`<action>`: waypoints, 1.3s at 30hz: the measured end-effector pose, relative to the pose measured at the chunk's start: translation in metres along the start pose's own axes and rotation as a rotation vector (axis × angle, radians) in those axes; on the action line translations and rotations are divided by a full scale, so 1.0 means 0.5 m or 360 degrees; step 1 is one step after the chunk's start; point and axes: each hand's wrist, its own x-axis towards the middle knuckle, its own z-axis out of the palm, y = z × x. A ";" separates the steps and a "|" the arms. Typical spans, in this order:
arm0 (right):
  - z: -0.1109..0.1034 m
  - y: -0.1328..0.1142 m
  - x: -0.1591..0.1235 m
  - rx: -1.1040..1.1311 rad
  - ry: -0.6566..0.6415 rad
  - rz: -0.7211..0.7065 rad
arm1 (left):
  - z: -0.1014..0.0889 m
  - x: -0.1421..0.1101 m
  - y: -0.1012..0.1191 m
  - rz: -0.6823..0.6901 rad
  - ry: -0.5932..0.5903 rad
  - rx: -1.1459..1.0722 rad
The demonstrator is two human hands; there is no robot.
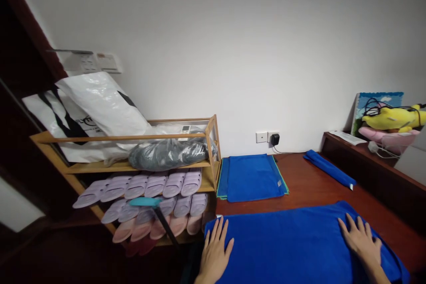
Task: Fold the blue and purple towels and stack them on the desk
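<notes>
A blue towel (286,244) lies spread on the dark red wooden table (309,188) right in front of me. My left hand (215,250) rests flat on the towel's left end, fingers stretched out and apart. My right hand (361,237) lies flat on the towel's right end, fingers spread too. Neither hand holds anything. Farther back, a stack of folded blue towels (251,177) sits against the wall. A rolled or folded blue towel (329,167) lies at the back right of the table.
A wooden shoe rack (209,142) with several lilac and pink slippers (149,186) stands at the left, with white plastic bags (100,106) and a grey bundle (169,153) on top. A wall socket with a black plug (274,139) is behind. A yellow plush toy (394,117) sits on the right-hand ledge.
</notes>
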 end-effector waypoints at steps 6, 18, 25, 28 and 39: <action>0.015 0.036 0.073 0.0060 -0.0093 0.0012 | -0.006 0.056 0.011 0.0023 -0.0001 0.0047; 0.021 0.038 0.147 0.0105 -0.0091 -0.0042 | 0.007 0.100 0.022 -0.0075 0.0107 0.0061; -0.036 -0.069 0.075 0.0215 0.0128 -0.0258 | 0.000 0.105 0.031 -0.0184 0.0001 0.0093; -0.065 -0.177 -0.054 0.0260 -0.0079 -0.0764 | -0.002 0.109 0.035 -0.0220 -0.0045 0.0103; -0.118 -0.244 -0.274 0.0272 -0.0331 -0.1406 | -0.006 0.092 0.054 0.0028 -0.0003 0.0145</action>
